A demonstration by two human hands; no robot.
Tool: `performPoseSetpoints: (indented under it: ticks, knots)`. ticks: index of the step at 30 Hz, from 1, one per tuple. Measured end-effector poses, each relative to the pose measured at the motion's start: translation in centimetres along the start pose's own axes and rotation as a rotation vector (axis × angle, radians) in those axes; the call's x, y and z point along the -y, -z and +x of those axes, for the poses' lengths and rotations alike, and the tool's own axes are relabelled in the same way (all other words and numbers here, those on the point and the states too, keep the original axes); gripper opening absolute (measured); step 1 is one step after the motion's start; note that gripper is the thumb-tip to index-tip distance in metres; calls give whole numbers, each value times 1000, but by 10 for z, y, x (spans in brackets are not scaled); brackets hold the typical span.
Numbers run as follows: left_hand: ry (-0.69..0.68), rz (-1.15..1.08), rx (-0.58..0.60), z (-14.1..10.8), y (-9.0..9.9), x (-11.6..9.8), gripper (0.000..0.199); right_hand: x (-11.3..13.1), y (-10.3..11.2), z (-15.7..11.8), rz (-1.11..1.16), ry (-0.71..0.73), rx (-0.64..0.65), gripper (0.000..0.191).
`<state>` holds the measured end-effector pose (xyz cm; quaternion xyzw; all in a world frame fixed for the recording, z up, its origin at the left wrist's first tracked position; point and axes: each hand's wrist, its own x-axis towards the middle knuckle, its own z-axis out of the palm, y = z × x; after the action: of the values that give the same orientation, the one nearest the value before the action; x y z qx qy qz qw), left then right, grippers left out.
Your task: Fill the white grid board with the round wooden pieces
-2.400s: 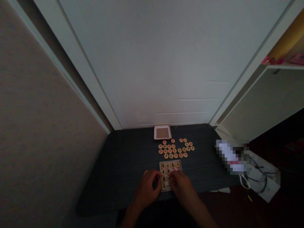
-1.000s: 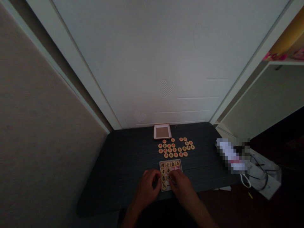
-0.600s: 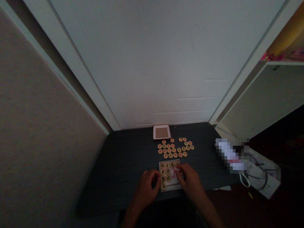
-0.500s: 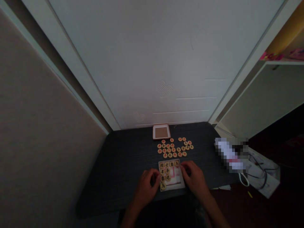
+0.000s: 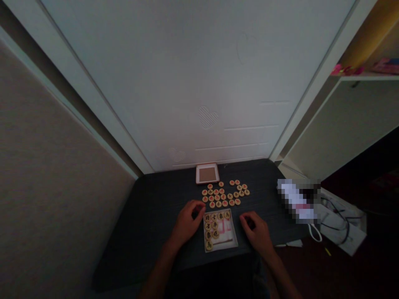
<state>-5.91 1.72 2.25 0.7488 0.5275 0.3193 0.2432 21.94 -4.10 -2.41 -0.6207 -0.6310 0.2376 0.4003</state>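
Note:
A shallow square box (image 5: pixel 235 242) sits near the table's front edge. Several xiangqi pieces with black characters (image 5: pixel 215 224) lie in it, along its top row and left side; its lower right shows a pale printed bottom. My left hand (image 5: pixel 187 222) is at the box's upper left corner, thumb and fingertips pinched together; whether a piece is between them is hidden. To the right of the box, apart from it, my right hand (image 5: pixel 257 232) rests with curled fingers and nothing visible in them. Beyond the box, loose xiangqi pieces (image 5: pixel 223 197), many with red characters, are spread in rough rows.
A white-rimmed lid or tray (image 5: pixel 207 166) with a brown middle lies at the back of the dark table (image 5: pixel 149 216), by a white panel (image 5: pixel 187 83). On the right are a blurred-out item (image 5: pixel 297 201), a white box (image 5: pixel 352 241) with cables and a yellow object (image 5: pixel 328 251).
My left hand has moved up from the box's left side to its upper left corner. My right hand has drawn away from the box's right edge. The view has shifted slightly.

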Motion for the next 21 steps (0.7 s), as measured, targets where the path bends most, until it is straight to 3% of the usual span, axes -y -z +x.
performPoseSetpoints:
  ticks: [3, 9, 21]
  knots:
    - [-107, 253, 39, 34, 3, -2, 18, 1, 1, 0, 4, 2, -10, 28]
    - [-119, 402, 99, 80, -5, -2, 15, -1, 2, 0, 33, 17, -25, 23]
    - [-44, 622, 191, 93, -20, -11, 17, -6, 2, 1, 62, 39, -60, 18]
